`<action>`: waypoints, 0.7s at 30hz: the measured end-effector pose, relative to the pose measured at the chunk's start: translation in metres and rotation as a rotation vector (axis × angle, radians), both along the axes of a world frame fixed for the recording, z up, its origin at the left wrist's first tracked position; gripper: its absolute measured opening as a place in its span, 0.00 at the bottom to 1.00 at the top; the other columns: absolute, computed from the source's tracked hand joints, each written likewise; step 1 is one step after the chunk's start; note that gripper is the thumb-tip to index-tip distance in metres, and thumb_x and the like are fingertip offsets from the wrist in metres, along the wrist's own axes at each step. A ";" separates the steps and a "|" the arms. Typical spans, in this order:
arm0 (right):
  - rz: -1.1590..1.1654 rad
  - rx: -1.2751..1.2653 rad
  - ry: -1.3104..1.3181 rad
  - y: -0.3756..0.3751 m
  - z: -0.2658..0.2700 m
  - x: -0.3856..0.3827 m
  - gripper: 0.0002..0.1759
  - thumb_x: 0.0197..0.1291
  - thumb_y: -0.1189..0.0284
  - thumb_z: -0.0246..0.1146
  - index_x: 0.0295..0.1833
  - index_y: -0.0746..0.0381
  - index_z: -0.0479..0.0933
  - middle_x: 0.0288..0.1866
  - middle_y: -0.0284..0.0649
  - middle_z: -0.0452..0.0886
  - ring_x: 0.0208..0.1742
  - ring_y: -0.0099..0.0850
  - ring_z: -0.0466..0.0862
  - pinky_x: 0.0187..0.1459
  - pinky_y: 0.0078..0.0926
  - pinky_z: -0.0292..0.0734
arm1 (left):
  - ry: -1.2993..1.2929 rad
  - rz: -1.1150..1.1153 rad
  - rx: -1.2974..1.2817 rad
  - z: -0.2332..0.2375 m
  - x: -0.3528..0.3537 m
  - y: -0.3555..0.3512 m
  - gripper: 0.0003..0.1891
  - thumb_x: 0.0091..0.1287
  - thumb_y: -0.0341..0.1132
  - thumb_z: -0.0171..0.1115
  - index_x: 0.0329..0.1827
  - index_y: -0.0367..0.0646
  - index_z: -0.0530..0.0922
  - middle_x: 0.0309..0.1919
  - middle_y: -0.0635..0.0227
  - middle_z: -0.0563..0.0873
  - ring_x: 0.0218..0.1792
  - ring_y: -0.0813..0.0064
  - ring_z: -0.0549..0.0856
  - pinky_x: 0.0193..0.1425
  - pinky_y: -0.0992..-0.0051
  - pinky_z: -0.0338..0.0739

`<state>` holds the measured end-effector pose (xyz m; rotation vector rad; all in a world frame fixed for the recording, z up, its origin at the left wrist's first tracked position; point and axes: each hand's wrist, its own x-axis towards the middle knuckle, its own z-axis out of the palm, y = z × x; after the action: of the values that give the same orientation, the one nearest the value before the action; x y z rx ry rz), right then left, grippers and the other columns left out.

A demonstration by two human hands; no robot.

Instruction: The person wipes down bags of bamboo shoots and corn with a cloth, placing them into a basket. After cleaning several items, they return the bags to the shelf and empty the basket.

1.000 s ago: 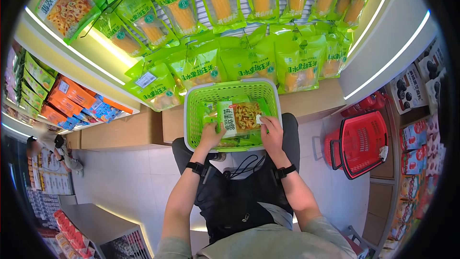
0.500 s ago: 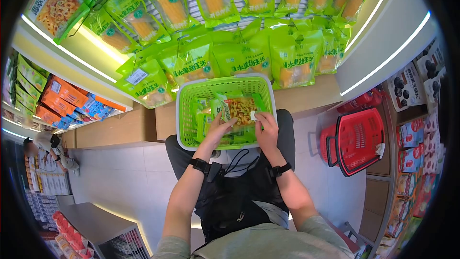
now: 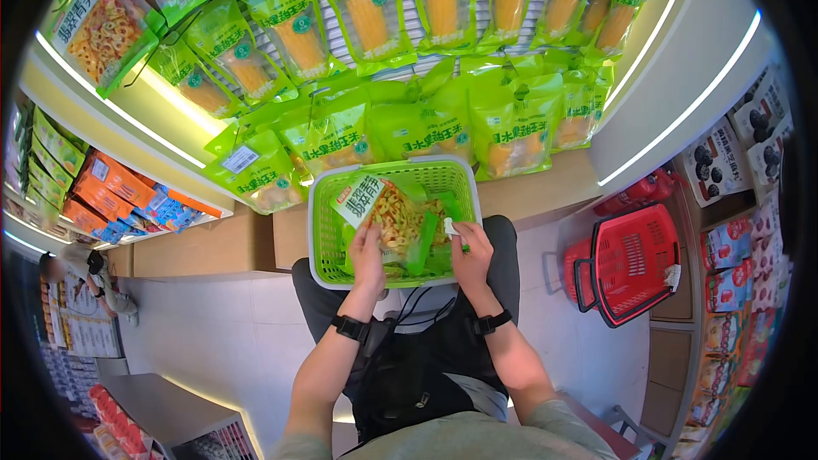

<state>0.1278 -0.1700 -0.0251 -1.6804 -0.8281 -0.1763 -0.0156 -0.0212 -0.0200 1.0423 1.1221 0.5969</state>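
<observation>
A red shopping basket (image 3: pixel 637 255) with a black rim and handle is positioned at the right of the frame, near stocked shelving carrying white packages with dark round prints (image 3: pixel 714 163). Orange packets (image 3: pixel 109 186) adjoin blue packets (image 3: pixel 167 209) at the left; below them, a person (image 3: pixel 95 279) is located. A grey-topped unit (image 3: pixel 162 402) occupies the lower left, beside red packages (image 3: pixel 118 422).

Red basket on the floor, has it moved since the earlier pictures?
No, the red basket sits in the same place beside the brown cabinet; only the view shifted slightly.
</observation>
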 end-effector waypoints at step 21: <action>0.141 -0.019 -0.269 -0.003 0.105 -0.055 0.18 0.50 0.91 0.64 0.47 0.67 0.85 0.47 0.45 0.85 0.48 0.46 0.85 0.49 0.38 0.81 | -0.672 -0.029 -0.212 0.108 -0.070 -0.037 0.18 0.81 0.32 0.57 0.72 0.43 0.72 0.65 0.64 0.83 0.63 0.70 0.84 0.65 0.65 0.83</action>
<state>0.0732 -0.1731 0.0797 -1.6300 -1.1487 -0.3024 -0.0853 -0.0579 0.0876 0.5988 0.5601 0.7166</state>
